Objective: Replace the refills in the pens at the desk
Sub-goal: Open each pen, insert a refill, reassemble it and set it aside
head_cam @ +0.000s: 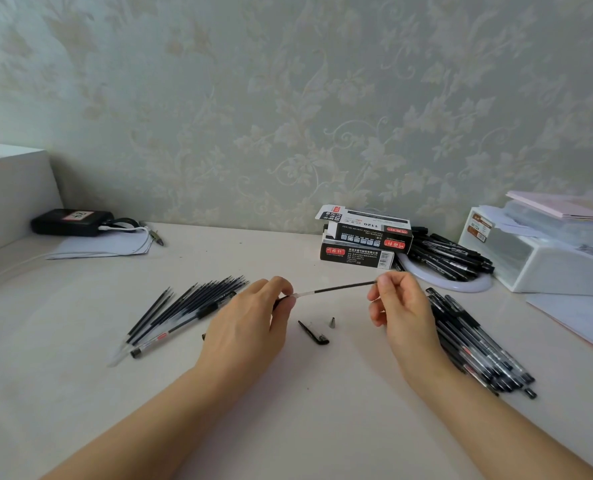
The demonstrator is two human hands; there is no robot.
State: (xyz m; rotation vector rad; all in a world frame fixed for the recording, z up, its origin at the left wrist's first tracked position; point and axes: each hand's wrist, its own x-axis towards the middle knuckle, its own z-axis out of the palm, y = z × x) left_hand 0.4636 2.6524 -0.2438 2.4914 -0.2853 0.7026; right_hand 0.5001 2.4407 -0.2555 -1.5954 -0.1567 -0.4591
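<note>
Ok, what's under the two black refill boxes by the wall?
The upper box lies on the lower box, which rests on the desk. Black pens on a white disc lie beside them; anything beneath is covered.

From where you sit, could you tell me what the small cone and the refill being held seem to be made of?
The small cone looks like metal: grey with a dull sheen. The refill looks like thin plastic tubing: clear at the left end, dark with ink along the rest. Neither is certain at this size.

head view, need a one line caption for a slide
Left hand holds a pen barrel while right hand pinches its refill, cap and tip lying on the desk.
</note>
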